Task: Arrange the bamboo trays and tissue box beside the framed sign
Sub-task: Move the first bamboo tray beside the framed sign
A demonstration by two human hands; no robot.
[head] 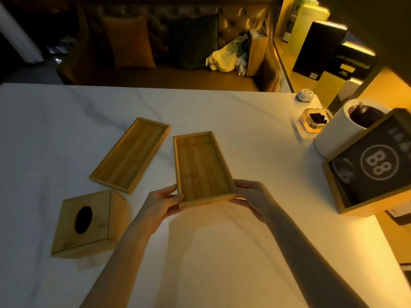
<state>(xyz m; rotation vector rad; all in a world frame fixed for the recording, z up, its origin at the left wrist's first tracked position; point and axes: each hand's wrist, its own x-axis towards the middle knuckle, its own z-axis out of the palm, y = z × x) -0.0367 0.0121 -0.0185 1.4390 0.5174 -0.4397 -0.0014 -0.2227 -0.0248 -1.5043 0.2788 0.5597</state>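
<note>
A long bamboo tray [200, 165] sits in the middle of the white marble table [222, 252], its near end gripped by both hands. My left hand [163, 202] holds the near left corner and my right hand [253, 197] holds the near right corner. A second bamboo tray [131, 154] lies flat and slanted to the left, untouched. The bamboo tissue box [87, 223], with a dark oval opening on top, stands at the near left. The framed sign [373, 165], black with "B8" in a circle and a bamboo frame, stands at the right edge.
A white cylindrical bin [335, 132] stands behind the sign, with a glass ashtray [314, 121] and a small white device [305, 94] further back. A cushioned sofa [155, 41] with bags lies beyond the table's far edge. Shelving stands at the right.
</note>
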